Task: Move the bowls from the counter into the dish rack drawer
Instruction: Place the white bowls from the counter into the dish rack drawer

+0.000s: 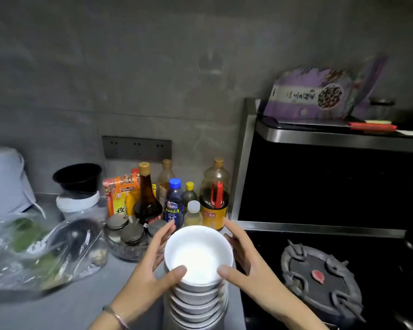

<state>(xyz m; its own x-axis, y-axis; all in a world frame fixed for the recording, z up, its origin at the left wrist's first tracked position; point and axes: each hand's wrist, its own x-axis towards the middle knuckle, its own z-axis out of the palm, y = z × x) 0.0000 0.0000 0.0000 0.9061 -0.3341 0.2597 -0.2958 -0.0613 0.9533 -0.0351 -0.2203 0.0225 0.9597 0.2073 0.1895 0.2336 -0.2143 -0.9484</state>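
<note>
Grip: the left hand (150, 265) and right hand (246, 265) clasp the top bowl (198, 253) from opposite sides, thumbs on the near rim and fingers curved round the far sides.
Why two hands: my guess is that an even squeeze keeps a smooth white bowl level and stops it from slipping.
Below the grip: the top bowl is nested in a stack of bowls (197, 303) standing on the grey counter (81, 306).
How many are taken: I cannot tell whether one bowl or several.
Beyond the fingers: bottles (177, 203) stand close behind, so lifting straight up seems safest.
Left of the grip: jars (129, 234) and a plastic bag (41, 248).
Right of the grip: a stove burner (320, 277).
Drawer: not in view.
</note>
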